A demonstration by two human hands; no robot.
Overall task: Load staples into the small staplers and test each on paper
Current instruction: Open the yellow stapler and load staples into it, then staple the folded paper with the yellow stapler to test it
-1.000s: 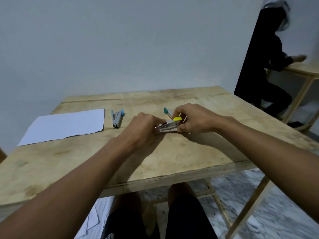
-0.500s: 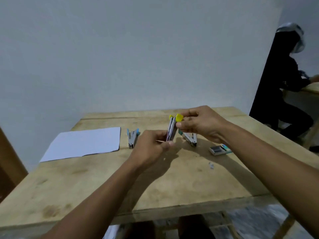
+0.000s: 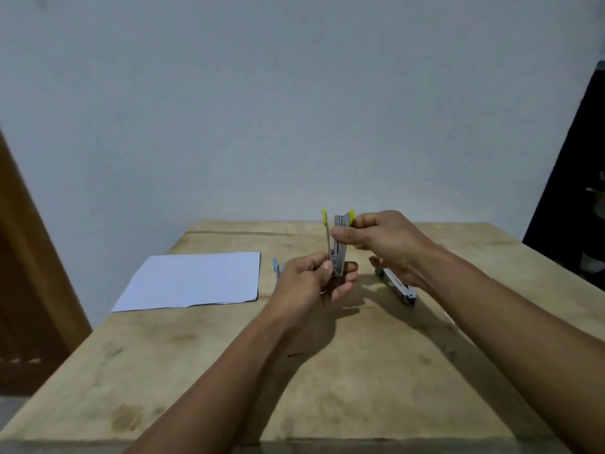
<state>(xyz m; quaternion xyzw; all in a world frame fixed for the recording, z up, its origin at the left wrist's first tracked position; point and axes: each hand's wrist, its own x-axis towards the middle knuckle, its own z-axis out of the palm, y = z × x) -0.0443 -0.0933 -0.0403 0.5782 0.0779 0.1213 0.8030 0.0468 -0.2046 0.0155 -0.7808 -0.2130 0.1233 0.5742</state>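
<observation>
Both hands were up above the wooden table (image 3: 360, 371), working the yellow-tipped stapler (image 3: 339, 249), which stood upright and spread open. The left hand (image 3: 311, 283) had its fingers clamped on the stapler's lower end; the right hand (image 3: 383, 240) pinched its top between thumb and fingers. Left of that stapler lay the white paper (image 3: 193, 280), a blue-tipped stapler (image 3: 276, 267) peeking beside the left hand, and a third stapler (image 3: 401, 290) lay to the right
</observation>
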